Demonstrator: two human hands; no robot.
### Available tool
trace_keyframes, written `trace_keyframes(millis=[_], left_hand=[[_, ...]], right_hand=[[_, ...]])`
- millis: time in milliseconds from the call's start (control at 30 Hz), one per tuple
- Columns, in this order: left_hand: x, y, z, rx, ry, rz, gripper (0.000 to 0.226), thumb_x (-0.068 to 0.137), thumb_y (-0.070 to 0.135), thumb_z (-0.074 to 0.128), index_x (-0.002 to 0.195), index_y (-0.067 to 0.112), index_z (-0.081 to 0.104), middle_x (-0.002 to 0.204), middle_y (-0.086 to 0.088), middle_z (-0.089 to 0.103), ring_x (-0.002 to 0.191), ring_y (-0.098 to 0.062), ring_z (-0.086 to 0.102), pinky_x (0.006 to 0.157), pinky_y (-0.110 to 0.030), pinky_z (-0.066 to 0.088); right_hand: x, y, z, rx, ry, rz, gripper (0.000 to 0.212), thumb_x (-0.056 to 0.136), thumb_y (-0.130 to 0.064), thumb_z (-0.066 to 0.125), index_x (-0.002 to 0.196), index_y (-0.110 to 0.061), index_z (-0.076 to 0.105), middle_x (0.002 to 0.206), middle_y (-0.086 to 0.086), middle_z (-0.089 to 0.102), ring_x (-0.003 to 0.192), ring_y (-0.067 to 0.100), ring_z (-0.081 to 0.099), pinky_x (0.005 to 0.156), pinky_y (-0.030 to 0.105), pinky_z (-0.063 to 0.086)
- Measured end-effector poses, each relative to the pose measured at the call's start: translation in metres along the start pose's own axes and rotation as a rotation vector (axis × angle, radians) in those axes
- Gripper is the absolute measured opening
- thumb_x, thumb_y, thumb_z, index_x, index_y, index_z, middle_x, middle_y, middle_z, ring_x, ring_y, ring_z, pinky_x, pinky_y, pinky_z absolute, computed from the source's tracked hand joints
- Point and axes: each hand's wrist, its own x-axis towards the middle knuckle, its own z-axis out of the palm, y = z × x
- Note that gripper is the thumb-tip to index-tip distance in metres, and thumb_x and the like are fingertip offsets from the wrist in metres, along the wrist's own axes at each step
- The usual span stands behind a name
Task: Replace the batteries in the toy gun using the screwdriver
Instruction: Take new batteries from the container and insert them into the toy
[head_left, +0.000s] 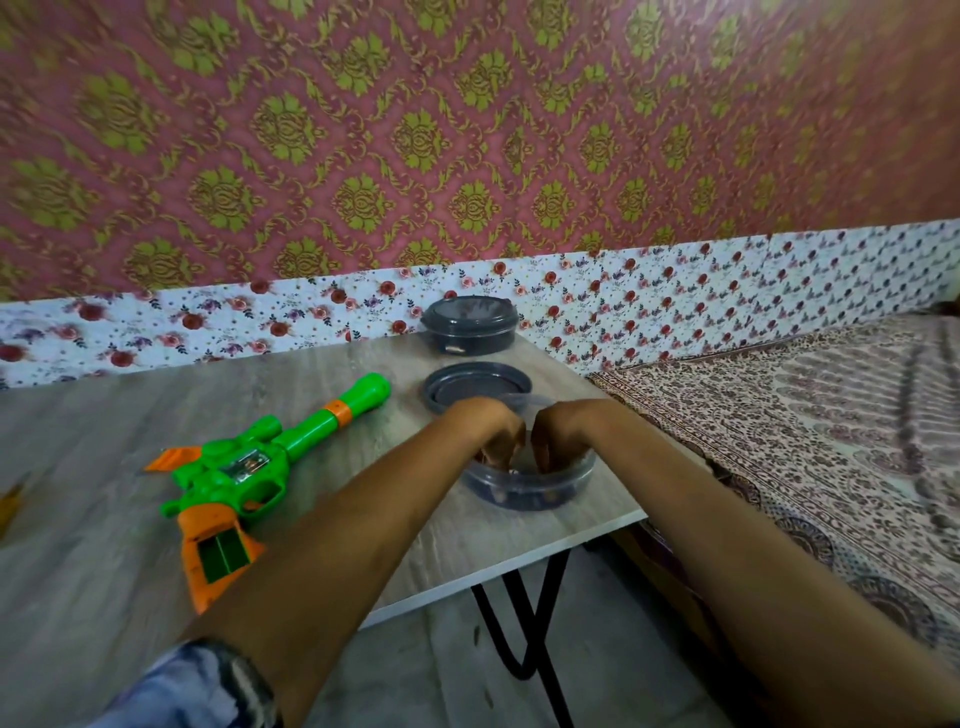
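While both hands, left hand (491, 423) and right hand (558, 431), dip into the open container (527, 480), fingers hidden, the person should pick batteries singly, leaving the toy gun (244, 467) undisturbed on the worktop (104, 545).

Likely a bedroom — bed (831, 415), wallpaper (415, 130).

Fingertips of both the left hand (491, 427) and right hand (558, 434) dip out of sight inside the open container (527, 480); contents read only as blurred dark shapes. Orange object (11, 506) at left edge is cut off, unidentifiable. Whole frame soft w/ motion blur.
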Motion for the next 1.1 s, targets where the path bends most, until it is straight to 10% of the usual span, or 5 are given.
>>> trace_keyframes(millis=[1100], left_hand=[[-0.007, -0.021, 0.02, -0.316, 0.391, 0.088, 0.027, 0.078, 0.018, 0.074, 0.104, 0.011, 0.072, 0.083, -0.002, 0.063, 0.073, -0.013, 0.058, 0.069, -0.024, 0.047]], right_hand=[[0.0, 0.012, 0.018, 0.261, 0.23, -0.072, 0.031, 0.081, -0.023, 0.068, 0.11, -0.012, 0.065, 0.114, 0.009, 0.061, 0.095, 0.019, 0.054, 0.078, 0.026, 0.04]])
